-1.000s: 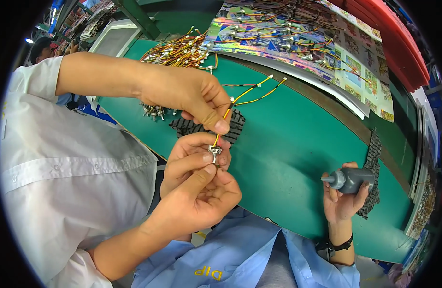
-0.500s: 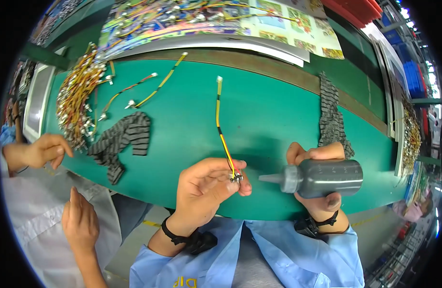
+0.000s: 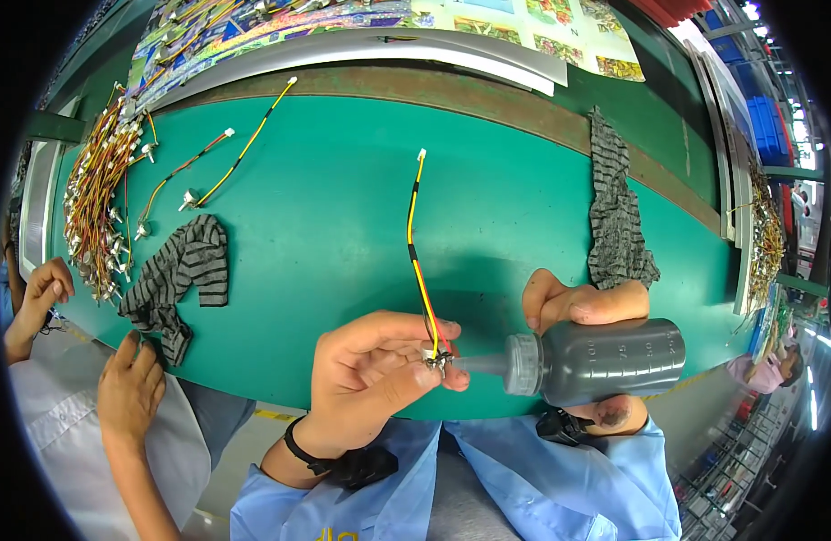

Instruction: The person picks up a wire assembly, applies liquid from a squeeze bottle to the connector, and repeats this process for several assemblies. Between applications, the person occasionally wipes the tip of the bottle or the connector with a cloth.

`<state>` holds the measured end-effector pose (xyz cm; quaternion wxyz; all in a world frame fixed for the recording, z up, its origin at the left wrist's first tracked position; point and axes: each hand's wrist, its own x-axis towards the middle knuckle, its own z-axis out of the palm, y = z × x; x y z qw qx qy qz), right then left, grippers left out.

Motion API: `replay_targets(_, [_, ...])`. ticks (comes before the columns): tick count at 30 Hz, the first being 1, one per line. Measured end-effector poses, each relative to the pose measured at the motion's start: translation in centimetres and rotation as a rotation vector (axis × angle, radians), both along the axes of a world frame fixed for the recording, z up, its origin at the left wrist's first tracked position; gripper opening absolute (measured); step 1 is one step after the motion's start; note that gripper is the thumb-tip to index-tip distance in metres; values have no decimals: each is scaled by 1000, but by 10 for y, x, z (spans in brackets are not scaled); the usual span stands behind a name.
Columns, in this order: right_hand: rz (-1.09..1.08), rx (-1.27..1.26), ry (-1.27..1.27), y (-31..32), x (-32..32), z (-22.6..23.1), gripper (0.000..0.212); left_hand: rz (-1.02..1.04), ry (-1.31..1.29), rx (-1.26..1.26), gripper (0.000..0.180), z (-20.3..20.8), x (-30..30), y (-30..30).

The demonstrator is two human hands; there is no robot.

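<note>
My left hand point(image 3: 361, 379) pinches a small metal potentiometer point(image 3: 440, 361) between thumb and fingers. From the potentiometer a yellow, red and black wire cable point(image 3: 412, 236) runs away from me over the green table, ending in a white connector point(image 3: 422, 154). My right hand point(image 3: 596, 304) is closed round a squeeze bottle point(image 3: 618, 362) lying sideways, dark grey with a translucent cap. Its tapered nozzle point(image 3: 481, 364) points left, with the tip at the potentiometer; whether they touch I cannot tell.
At the left lies a heap of similar wired parts point(image 3: 100, 203), with two separate cables point(image 3: 248, 142) beside it. Striped grey cloths lie left point(image 3: 185, 270) and right point(image 3: 611, 207). A co-worker's hands point(image 3: 131, 388) are at the left table edge. A metal rail point(image 3: 388, 52) spans the back.
The bottle has moved left, bringing its nozzle to the potentiometer. The view has shifted, and the co-worker's hands have moved too.
</note>
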<state>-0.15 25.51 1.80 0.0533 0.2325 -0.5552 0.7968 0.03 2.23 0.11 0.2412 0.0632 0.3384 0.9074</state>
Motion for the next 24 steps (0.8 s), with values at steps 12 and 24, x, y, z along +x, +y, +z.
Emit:
replay_targets(12, [-4,28,23,1,2,-5,68,-21,13,14,32,-2,0,-3])
replay_targets(24, [-61,-11,26,-1,3,-8,66,-14,-13,1,31,0,-1,-1])
